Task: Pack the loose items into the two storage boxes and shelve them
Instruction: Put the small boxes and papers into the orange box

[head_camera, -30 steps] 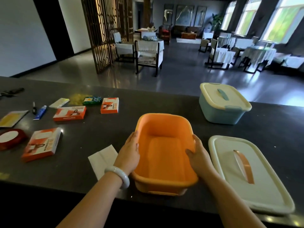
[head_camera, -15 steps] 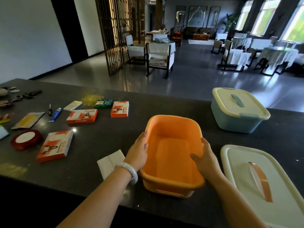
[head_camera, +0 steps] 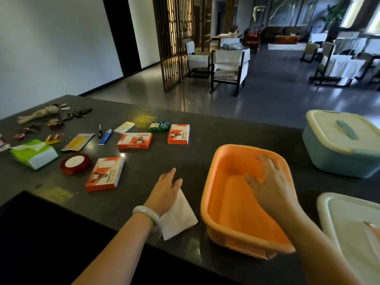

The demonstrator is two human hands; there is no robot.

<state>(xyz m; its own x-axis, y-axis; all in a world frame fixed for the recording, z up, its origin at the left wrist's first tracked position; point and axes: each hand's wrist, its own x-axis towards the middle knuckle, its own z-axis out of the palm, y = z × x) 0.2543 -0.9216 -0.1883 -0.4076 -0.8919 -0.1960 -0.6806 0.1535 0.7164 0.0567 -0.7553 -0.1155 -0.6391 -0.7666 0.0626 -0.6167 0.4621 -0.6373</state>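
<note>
Packing is not begun: the orange box (head_camera: 244, 202) is empty, the blue box (head_camera: 339, 153) lidded, items strewn toward the counter's (head_camera: 195, 159) left end. Left hand (head_camera: 166, 192) and right hand (head_camera: 271, 186) are open, holding nothing.

Three flat orange-and-white card boxes (head_camera: 134, 140) (head_camera: 178, 134) (head_camera: 105, 174), two plastic storage tubs, one orange (head_camera: 242, 202) and one blue (head_camera: 339, 149), and one white paper napkin (head_camera: 178, 218).
</note>
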